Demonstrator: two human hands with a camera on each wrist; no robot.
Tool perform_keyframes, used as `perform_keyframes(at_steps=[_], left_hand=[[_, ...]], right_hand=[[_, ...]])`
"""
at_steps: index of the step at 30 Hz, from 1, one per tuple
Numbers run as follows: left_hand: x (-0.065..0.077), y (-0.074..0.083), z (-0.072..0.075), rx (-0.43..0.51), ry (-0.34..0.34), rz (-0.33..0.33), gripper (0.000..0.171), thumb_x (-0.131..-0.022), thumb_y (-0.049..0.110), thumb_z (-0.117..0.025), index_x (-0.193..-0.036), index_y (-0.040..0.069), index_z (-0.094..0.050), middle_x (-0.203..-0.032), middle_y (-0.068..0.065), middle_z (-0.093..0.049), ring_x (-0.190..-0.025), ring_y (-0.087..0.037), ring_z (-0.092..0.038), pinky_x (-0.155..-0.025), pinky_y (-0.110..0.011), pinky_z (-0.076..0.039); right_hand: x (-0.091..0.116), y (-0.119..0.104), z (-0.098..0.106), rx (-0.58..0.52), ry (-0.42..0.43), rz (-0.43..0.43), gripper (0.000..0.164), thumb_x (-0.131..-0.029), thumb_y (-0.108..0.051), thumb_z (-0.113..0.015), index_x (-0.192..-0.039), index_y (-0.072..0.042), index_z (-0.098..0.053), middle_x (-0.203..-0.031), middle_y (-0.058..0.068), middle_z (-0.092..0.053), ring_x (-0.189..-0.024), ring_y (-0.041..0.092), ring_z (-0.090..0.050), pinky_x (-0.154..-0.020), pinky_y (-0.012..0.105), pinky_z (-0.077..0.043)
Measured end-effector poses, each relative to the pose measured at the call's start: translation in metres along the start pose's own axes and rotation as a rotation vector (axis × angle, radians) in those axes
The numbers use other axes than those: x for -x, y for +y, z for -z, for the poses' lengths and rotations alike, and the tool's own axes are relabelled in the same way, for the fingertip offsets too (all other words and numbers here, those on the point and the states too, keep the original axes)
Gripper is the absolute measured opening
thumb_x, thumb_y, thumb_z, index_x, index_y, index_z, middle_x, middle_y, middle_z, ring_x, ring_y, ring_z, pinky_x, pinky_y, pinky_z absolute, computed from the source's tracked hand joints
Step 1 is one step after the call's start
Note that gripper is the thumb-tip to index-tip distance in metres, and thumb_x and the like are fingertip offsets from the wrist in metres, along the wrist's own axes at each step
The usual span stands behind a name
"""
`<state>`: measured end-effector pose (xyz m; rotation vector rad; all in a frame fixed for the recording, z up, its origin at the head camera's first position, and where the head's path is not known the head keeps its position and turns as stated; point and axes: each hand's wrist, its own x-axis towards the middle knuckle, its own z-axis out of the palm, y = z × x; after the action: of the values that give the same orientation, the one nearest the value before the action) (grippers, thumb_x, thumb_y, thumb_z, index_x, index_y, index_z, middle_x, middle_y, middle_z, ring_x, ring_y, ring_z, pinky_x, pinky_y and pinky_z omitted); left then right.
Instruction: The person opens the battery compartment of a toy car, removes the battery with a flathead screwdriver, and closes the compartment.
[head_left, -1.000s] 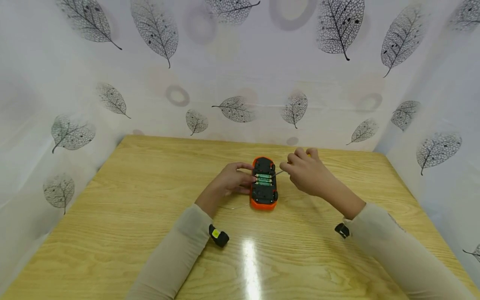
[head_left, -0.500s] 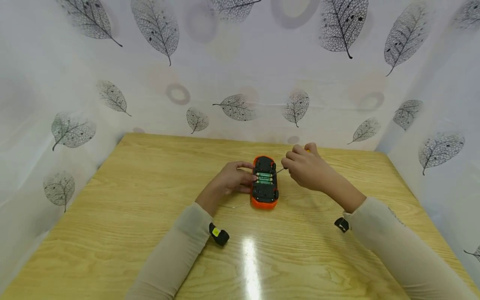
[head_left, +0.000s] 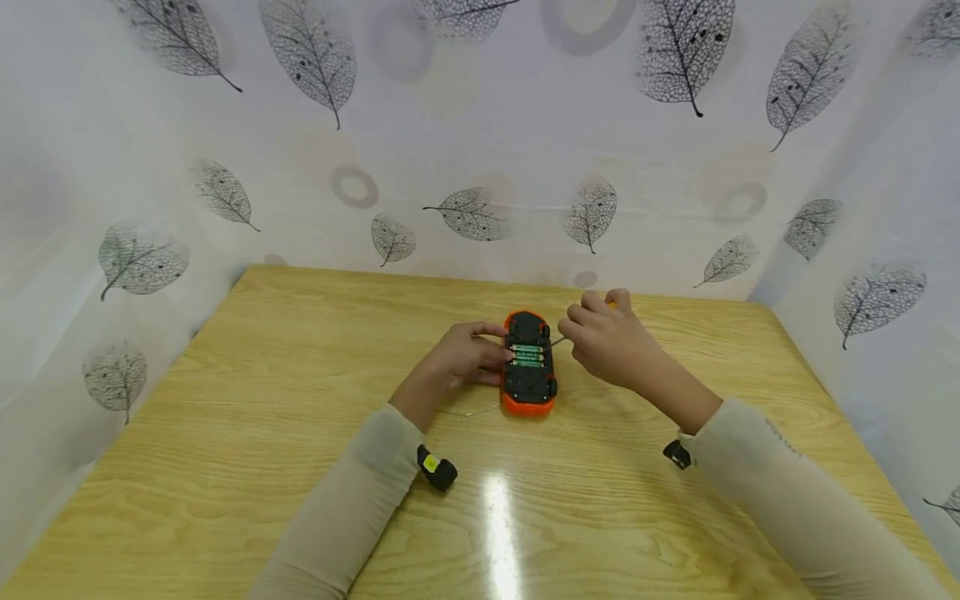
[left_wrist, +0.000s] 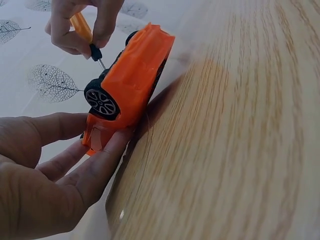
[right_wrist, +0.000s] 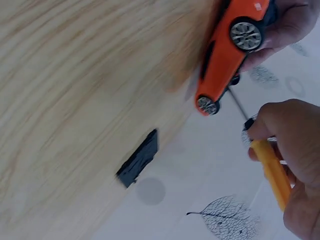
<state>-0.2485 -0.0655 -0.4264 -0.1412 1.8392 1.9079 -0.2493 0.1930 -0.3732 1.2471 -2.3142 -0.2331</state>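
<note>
In the head view, we see the orange-and-black plastic toy car point(head_left: 528, 386) underside up on the yellowish wood-grain counter point(head_left: 300, 367), three green cylindrical batteries point(head_left: 528, 357) set in its underside. The left grip point(head_left: 467, 357), partly closed, pinches the car's left side. In the left wrist view, we find its fingers point(left_wrist: 105, 162) touching the orange body near a black, silver-spoked wheel point(left_wrist: 101, 101). In the right wrist view, the right grip point(right_wrist: 300, 150) is closed round the yellow-handled metal screwdriver point(right_wrist: 272, 172), whose shaft slants to the underside; we cannot see its tip. A flat black piece point(right_wrist: 140, 159) lies apart from the car.

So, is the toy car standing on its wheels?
No, in the head view the toy car lies upside down on the table, with its batteries showing on top.
</note>
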Motion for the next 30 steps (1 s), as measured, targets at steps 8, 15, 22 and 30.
perform_keyframes(at_steps=[8, 15, 22, 30], left_hand=[[0.0, 0.0, -0.002, 0.006, -0.011, -0.023, 0.047, -0.092, -0.002, -0.073, -0.136, 0.007, -0.06, -0.115, -0.019, -0.07, -0.09, -0.028, -0.073, -0.073, -0.043, -0.065], [0.001, -0.001, -0.001, 0.004, 0.001, -0.028, 0.048, -0.091, -0.002, -0.075, -0.136, 0.006, -0.06, -0.118, -0.019, -0.07, -0.088, -0.026, -0.074, -0.071, -0.042, -0.065], [0.002, 0.0, 0.001, 0.015, 0.002, -0.03, 0.048, -0.092, -0.003, -0.074, -0.137, 0.006, -0.06, -0.119, -0.02, -0.069, -0.088, -0.027, -0.073, -0.071, -0.043, -0.065], [0.003, 0.0, 0.001, 0.014, 0.0, -0.025, 0.048, -0.093, -0.002, -0.073, -0.138, 0.006, -0.059, -0.122, -0.02, -0.069, -0.095, -0.03, -0.073, -0.074, -0.044, -0.064]], right_hand=[[-0.01, 0.001, 0.007, 0.048, -0.098, 0.021, 0.019, -0.084, -0.004, -0.078, -0.089, -0.009, -0.061, -0.084, 0.003, -0.056, -0.085, 0.026, -0.042, -0.078, 0.05, -0.031], [-0.01, 0.004, 0.005, 0.012, -0.059, 0.046, 0.016, -0.084, 0.001, -0.073, -0.085, -0.009, -0.061, -0.079, 0.003, -0.051, -0.081, 0.026, -0.038, -0.074, 0.049, -0.028], [0.004, 0.008, -0.013, -0.114, 0.05, -0.009, 0.014, -0.087, 0.004, -0.067, -0.09, -0.01, -0.067, -0.087, 0.004, -0.06, -0.084, 0.027, -0.043, -0.073, 0.05, -0.027], [0.018, 0.009, -0.024, -0.336, 0.12, -0.119, 0.02, -0.089, 0.004, -0.063, -0.091, -0.014, -0.069, -0.091, 0.002, -0.066, -0.083, 0.026, -0.044, -0.073, 0.049, -0.021]])
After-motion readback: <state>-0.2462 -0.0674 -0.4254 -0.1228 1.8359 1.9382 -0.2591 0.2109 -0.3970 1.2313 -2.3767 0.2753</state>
